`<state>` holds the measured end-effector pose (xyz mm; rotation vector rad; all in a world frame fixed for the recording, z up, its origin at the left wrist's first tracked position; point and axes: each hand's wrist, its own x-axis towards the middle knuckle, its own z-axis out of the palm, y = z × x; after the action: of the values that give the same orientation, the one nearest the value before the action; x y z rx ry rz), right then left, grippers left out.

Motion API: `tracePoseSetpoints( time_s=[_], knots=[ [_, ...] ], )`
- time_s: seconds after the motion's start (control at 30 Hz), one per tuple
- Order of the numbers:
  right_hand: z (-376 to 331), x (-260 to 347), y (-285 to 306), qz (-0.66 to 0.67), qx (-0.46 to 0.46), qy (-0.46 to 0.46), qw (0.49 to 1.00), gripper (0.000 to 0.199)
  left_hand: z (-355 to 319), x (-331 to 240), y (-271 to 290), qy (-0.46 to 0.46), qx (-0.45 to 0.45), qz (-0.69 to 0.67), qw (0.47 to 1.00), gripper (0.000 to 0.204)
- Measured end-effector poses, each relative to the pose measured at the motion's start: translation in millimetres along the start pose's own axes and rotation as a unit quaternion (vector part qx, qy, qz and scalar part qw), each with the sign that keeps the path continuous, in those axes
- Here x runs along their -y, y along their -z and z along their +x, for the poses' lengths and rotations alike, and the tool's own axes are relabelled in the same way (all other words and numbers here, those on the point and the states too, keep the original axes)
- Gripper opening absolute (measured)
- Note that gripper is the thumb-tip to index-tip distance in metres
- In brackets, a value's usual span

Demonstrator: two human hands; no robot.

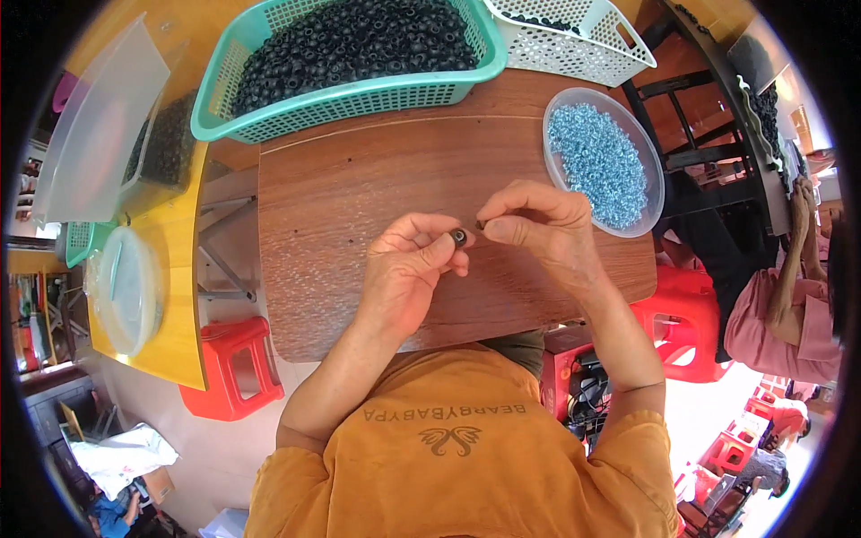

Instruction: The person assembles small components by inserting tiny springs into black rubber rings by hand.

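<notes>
Above the brown wooden table [359,197], my left hand [408,269] pinches a small black round part [459,238] with a pale centre between thumb and fingers. Just right of it, my right hand [543,229] is closed in a pinch on a tiny dark piece [480,225], too small to name. The two fingertips are close together but apart. Beyond my right hand, a clear round tub [653,184] holds many small shiny pale-blue pieces [599,161]. A green plastic basket [359,100] full of black ring-shaped parts [359,49] stands at the table's far edge.
A white perforated basket [574,63] adjoins the green one. On a yellow table [170,296] at left stand clear containers, including a round one [130,291]. Red stools [235,368] flank my table. At far right, another person in pink [780,332] sits working.
</notes>
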<state>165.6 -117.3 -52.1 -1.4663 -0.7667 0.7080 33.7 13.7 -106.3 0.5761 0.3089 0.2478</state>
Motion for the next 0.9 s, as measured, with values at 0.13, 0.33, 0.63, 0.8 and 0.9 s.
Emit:
tracePoseSetpoints(
  time_s=[0.13, 0.33, 0.63, 0.8, 0.9],
  knots=[
    [-13, -11, -8, 0.020, -0.009, 0.043, 0.999, 0.017, -11, 3, -8, -0.020, -0.015, 0.028, 0.999, 0.014],
    [-24, -7, -15, 0.061, -0.035, 0.019, 0.997, 0.018, -17, 6, -15, -0.065, -0.029, 0.070, 0.995, 0.014],
    [-32, -19, -14, 0.045, -0.035, 0.071, 0.996, 0.019, -20, 13, -18, -0.108, -0.031, 0.140, 0.984, 0.014],
    [-36, -24, -24, -0.137, -0.098, 0.162, 0.972, 0.020, -25, 15, -23, -0.098, -0.060, 0.121, 0.986, 0.013],
    [-40, -29, -34, -0.261, -0.151, 0.246, 0.921, 0.025, -26, 16, -22, -0.070, -0.083, 0.089, 0.990, 0.012]
  ],
)
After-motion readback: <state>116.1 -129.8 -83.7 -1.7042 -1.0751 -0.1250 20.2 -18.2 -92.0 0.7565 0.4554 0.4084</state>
